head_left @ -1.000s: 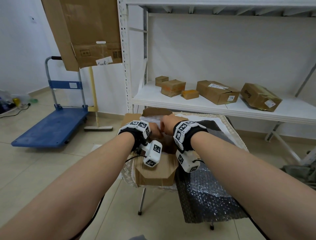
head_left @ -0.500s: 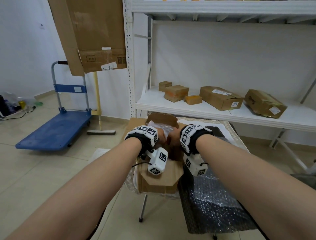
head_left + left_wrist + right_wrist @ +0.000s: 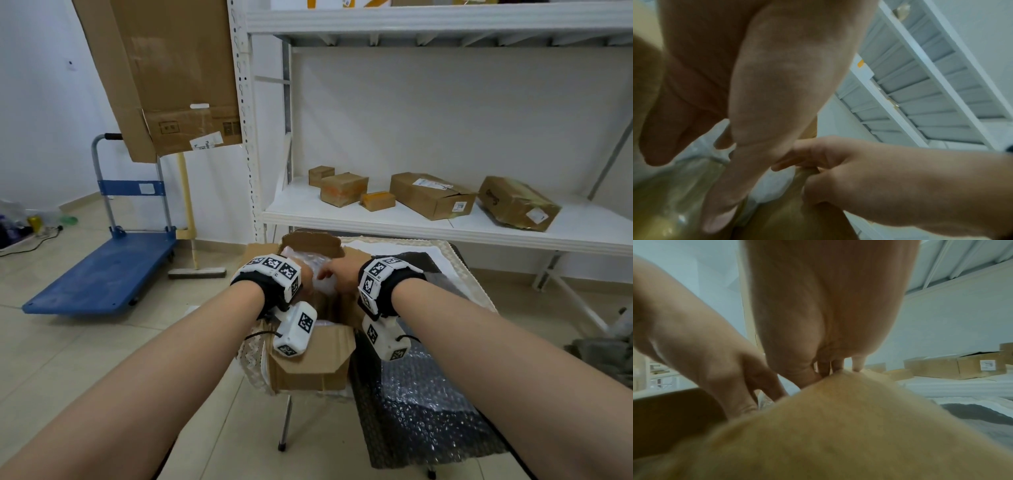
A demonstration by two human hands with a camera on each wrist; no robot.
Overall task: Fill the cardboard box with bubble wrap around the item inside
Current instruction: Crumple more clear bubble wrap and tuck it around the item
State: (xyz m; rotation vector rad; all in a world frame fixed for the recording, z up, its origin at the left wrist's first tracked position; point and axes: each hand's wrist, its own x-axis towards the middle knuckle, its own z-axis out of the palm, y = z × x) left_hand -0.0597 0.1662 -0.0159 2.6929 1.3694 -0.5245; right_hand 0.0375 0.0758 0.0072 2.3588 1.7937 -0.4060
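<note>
Since the earlier frame both hands have stayed inside the open box (image 3: pixel 310 356) on the bench (image 3: pixel 459 263). Left hand (image 3: pixel 306 274) presses extended fingers into the bubble wrap (image 3: pixel 310 262) inside. Right hand (image 3: pixel 342 272), fingers curled, pinches a fold of wrap.

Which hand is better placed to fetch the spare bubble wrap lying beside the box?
Right, probably. The spare bubble wrap lies on the same side of the cardboard box as the right hand; the left hand would have to cross over the box.
</note>
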